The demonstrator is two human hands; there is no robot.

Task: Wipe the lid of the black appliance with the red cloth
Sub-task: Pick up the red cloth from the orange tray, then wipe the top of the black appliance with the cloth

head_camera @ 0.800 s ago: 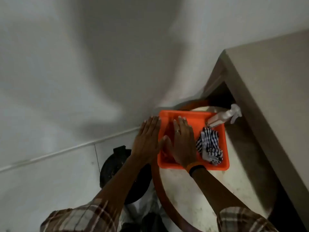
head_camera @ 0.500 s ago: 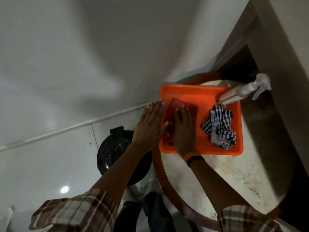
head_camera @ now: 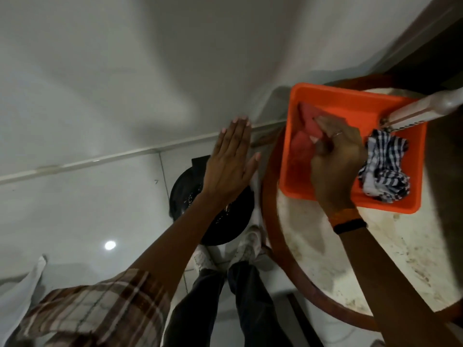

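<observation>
The red cloth (head_camera: 307, 126) lies in the left part of an orange tray (head_camera: 350, 96) on a round table. My right hand (head_camera: 335, 156) is inside the tray, fingers pinched on the cloth's edge. The black appliance (head_camera: 230, 221) stands on the floor to the left of the table, with pale specks on its dark round lid. My left hand (head_camera: 230, 164) hovers flat above the appliance, fingers straight and together, holding nothing. My left forearm hides much of the lid.
A black-and-white checked cloth (head_camera: 385, 166) lies in the tray's right part, and a white spray bottle (head_camera: 426, 111) leans over its far corner. The round table (head_camera: 375, 259) has a wooden rim and stained pale top. My shoes (head_camera: 248, 249) stand beside the appliance, a white wall behind.
My right hand went from lying flat in the tray to pinching the red cloth. My left hand left the tray's edge and moved left over the appliance. The camera tilted down.
</observation>
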